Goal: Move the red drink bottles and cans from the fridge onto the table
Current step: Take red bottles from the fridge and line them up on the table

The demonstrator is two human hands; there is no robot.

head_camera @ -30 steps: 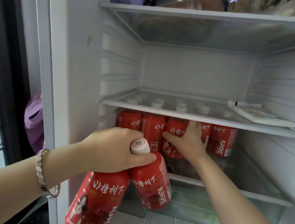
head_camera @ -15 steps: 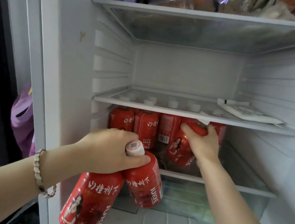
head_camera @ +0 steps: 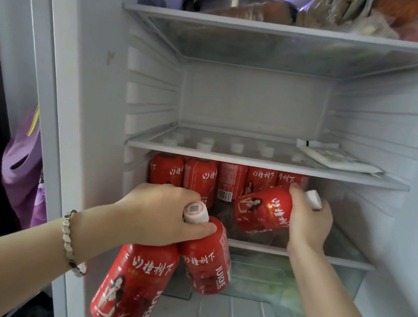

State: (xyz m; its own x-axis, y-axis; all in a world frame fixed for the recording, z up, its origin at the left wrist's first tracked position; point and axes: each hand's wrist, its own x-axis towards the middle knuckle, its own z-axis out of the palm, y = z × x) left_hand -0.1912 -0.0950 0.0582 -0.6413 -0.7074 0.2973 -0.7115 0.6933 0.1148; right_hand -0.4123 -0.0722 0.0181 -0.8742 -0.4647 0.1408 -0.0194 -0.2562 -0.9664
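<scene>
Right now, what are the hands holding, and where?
Left hand: two red plastic juice bottles by their necks. Right hand: a third, tilted red bottle, near its white cap.

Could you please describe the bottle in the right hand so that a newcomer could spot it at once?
Look under the fridge's lower glass shelf, where red bottles stand in a row. The right hand holds one bottle before them. It alone lies tilted, white cap pointing right.

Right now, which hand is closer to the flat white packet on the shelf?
Right. The right hand is just below the flat white packet, under its glass shelf, gripping a tilted bottle. The left hand is lower and further left, holding two bottles.
</scene>
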